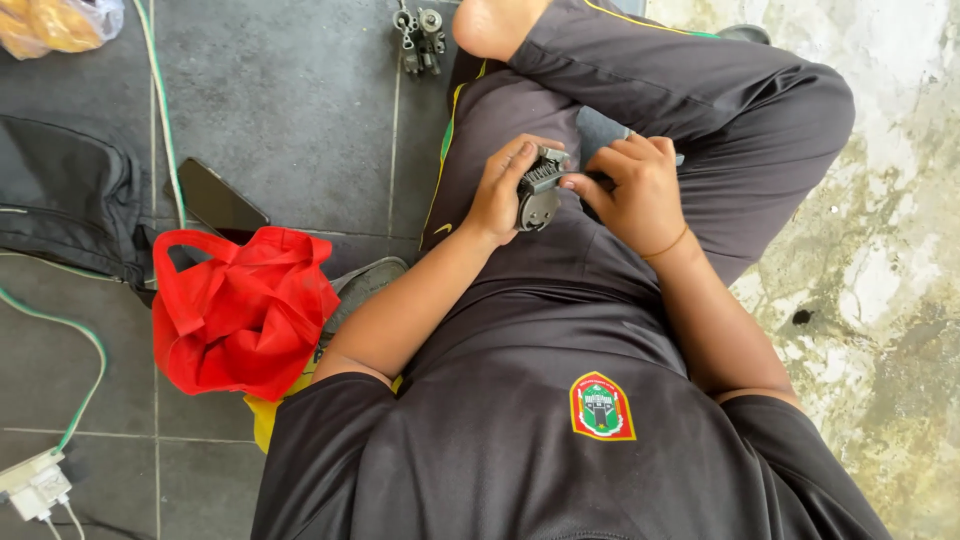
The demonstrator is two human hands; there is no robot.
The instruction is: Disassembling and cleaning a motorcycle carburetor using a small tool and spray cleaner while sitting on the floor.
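I sit cross-legged on the floor in dark trousers and a dark shirt. My left hand (503, 188) grips a small dark grey metal part (539, 192), rounded at the bottom and toothed at the top, above my lap. My right hand (634, 190) touches the part's top with its fingertips and seems to hold a thin tool, mostly hidden by the fingers. A thin band circles my right wrist.
A red bag (240, 310) lies at my left on dark floor tiles, over something yellow. A black phone (217, 200), a dark bag (70, 200), green-white cables (160, 110), a white plug (35, 485) and a metal assembly (421, 38) lie around. Rough pale concrete (880, 250) is on the right.
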